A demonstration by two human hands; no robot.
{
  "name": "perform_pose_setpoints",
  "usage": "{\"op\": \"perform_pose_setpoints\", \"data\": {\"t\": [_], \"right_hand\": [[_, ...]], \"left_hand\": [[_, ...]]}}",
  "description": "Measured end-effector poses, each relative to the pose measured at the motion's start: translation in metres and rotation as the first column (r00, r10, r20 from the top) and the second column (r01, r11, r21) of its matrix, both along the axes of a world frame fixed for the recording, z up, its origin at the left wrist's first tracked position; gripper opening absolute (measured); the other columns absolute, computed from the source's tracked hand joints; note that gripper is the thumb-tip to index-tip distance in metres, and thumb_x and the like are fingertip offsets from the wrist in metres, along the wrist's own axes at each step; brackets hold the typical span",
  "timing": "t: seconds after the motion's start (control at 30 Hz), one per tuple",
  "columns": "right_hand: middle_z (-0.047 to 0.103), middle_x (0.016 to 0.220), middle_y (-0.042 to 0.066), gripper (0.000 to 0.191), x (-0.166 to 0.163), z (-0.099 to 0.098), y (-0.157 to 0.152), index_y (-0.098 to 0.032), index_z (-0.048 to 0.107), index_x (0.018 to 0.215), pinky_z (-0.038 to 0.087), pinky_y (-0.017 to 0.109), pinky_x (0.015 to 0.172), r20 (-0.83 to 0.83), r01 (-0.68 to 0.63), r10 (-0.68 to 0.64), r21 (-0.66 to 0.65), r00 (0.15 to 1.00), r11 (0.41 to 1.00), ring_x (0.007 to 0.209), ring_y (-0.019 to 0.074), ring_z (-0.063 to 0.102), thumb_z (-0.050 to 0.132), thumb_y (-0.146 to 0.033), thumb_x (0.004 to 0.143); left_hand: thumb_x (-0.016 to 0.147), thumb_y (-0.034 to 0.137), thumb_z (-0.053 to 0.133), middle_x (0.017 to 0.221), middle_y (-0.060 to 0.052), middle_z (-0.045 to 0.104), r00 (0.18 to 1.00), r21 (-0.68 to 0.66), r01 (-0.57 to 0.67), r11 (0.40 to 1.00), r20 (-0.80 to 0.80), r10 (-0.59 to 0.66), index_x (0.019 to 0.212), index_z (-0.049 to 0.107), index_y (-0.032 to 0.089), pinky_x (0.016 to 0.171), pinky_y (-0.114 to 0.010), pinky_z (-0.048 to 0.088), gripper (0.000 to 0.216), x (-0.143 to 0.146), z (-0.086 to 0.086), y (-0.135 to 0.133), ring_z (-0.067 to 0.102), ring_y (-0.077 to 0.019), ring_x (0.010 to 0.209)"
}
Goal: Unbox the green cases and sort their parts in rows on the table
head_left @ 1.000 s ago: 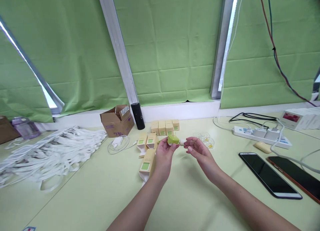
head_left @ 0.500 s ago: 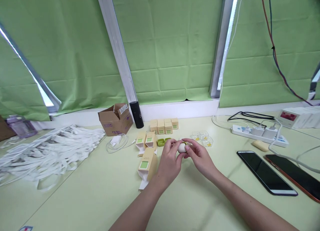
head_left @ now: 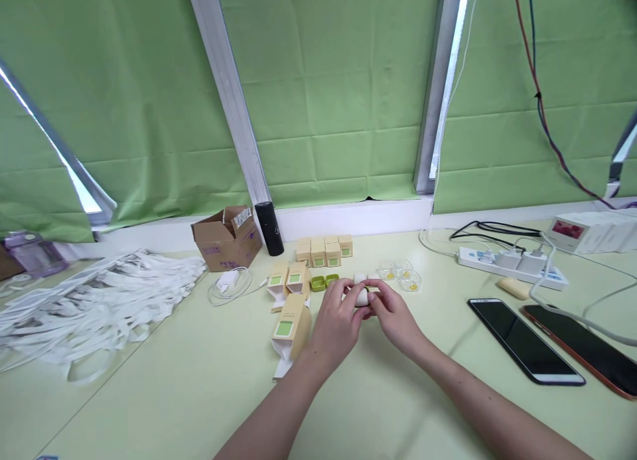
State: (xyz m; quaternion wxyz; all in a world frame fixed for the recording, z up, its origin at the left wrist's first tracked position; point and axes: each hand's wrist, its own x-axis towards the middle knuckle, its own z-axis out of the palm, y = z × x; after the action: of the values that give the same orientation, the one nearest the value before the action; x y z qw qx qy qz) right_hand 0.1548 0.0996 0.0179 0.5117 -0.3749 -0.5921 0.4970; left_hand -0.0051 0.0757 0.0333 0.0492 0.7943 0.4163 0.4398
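Both hands meet above the table and pinch a small white rounded piece with a green edge (head_left: 362, 298). My left hand (head_left: 339, 317) closes its fingertips on its left side, and my right hand (head_left: 395, 317) grips the right side. Fingers hide part of the piece. Just beyond them sit small white pieces (head_left: 359, 277), partly covered by the hands. Two small green square trays (head_left: 318, 284) lie to the left of these. Clear plastic cups with yellow bits (head_left: 410, 282) stand behind my right hand. Left of my left hand are opened cardboard boxes with green windows (head_left: 293, 320).
Several small closed boxes (head_left: 318, 253) stand in rows at the back, near a black cylinder (head_left: 269, 229) and a brown carton (head_left: 227, 239). White straps (head_left: 109, 307) spread over the left. On the right lie a phone (head_left: 522, 340), another phone (head_left: 587, 347) and a power strip (head_left: 512, 267).
The white piece has turned slightly between my fingers, and less of its green edge shows. White pieces behind the hands have come into sight. The view has shifted a little.
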Motion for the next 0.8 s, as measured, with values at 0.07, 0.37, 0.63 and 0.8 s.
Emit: {"op": "perform_pose_setpoints", "data": {"t": [0.07, 0.37, 0.63, 0.8], "right_hand": [[0.075, 0.092, 0.003, 0.035, -0.001, -0.001, -0.003, -0.027, 0.061, 0.126, 0.061, 0.041, 0.076, 0.056, 0.004, -0.005, 0.029, 0.998, 1.0, 0.074, 0.0212, 0.071, 0.053, -0.048, 0.099], [0.073, 0.084, 0.001, 0.033, -0.002, 0.002, -0.011, -0.028, 0.055, 0.132, 0.057, 0.037, 0.077, 0.292, 0.047, -0.101, 0.186, 0.951, 0.981, 0.076, 0.0224, 0.072, 0.041, -0.034, 0.103], [0.069, 0.08, 0.001, 0.036, -0.003, 0.001, -0.01, -0.027, 0.056, 0.133, 0.053, 0.035, 0.072, 0.345, 0.019, -0.108, 0.251, 0.932, 0.968, 0.072, 0.022, 0.067, 0.033, -0.034, 0.106], [0.068, 0.084, 0.003, 0.039, -0.002, 0.005, -0.012, -0.026, 0.059, 0.133, 0.052, 0.035, 0.073, 0.306, 0.025, -0.108, 0.262, 0.946, 0.965, 0.075, 0.0211, 0.064, 0.034, -0.043, 0.108]], "left_hand": [[0.095, 0.015, 0.062, 0.12, -0.012, 0.059, 0.999, 0.017, -0.004, 1.0, -0.043, 0.004, 0.139, 0.061, 0.03, 0.098, -0.047, 0.051, 0.046, -0.001, -0.001, 0.001, 0.057, -0.0301, 0.115], [0.099, 0.009, 0.052, 0.114, -0.013, 0.061, 0.972, 0.21, -0.018, 0.978, -0.224, 0.066, 0.139, 0.057, 0.018, 0.087, -0.042, 0.055, 0.041, -0.005, -0.002, 0.006, 0.057, -0.0261, 0.105], [0.1, 0.011, 0.051, 0.11, -0.011, 0.061, 0.964, 0.218, -0.051, 0.975, -0.246, 0.105, 0.133, 0.057, 0.018, 0.082, -0.04, 0.055, 0.034, -0.004, 0.0, 0.004, 0.056, -0.0247, 0.099], [0.103, 0.016, 0.049, 0.114, -0.01, 0.06, 0.993, 0.152, -0.053, 0.987, -0.101, 0.069, 0.131, 0.057, 0.021, 0.093, -0.041, 0.055, 0.029, -0.005, -0.003, 0.007, 0.059, -0.0237, 0.106]]}}
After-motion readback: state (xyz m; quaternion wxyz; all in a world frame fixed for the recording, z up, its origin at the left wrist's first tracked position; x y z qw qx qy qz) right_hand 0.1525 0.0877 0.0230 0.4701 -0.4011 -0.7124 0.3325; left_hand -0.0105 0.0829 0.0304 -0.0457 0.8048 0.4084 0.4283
